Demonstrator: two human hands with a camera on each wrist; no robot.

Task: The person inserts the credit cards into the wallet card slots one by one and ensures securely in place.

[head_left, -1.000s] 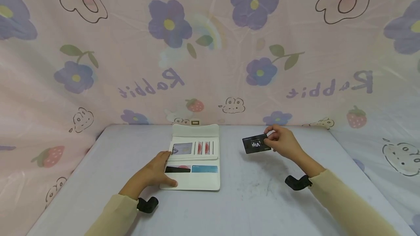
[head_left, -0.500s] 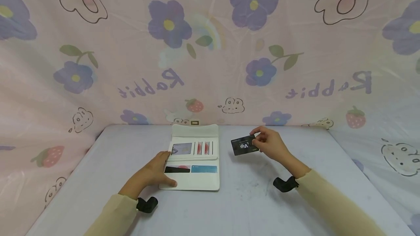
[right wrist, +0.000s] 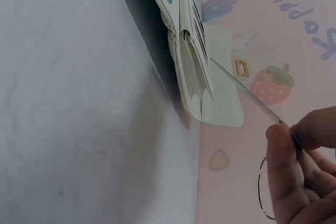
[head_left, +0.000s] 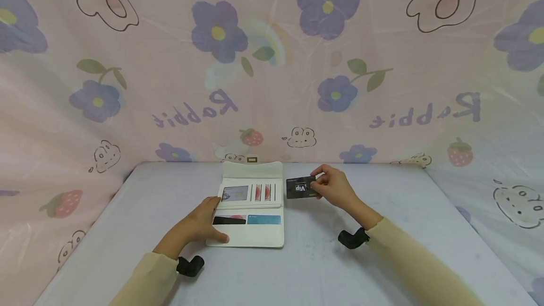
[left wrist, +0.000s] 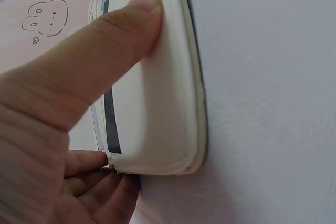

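A white wallet [head_left: 255, 239] lies unfolded on the table, its clasp flap at the back. My left hand [head_left: 199, 221] holds its left side, the thumb pressing on the front panel and the fingers at the side edge. Between thumb and fingers my right hand [head_left: 335, 190] pinches a black VIP card [head_left: 297, 188], just right of the wallet's upper section. In the right wrist view the card [right wrist: 247, 88] appears edge-on, close to the card slots. A black card [head_left: 229, 220] and a blue card [head_left: 264, 219] sit in the front pockets.
A clear window [head_left: 235, 193] with a card behind it is in the wallet's upper section, beside narrow slots showing red-and-white cards [head_left: 258, 192]. The white table [head_left: 314, 268] ends at a pink printed curtain [head_left: 280, 84]. A gold clasp [head_left: 252, 159] tops the flap.
My right hand has carried the black VIP card leftward to the wallet's right edge, and the card has become more level. My left hand and the wallet stay in place.
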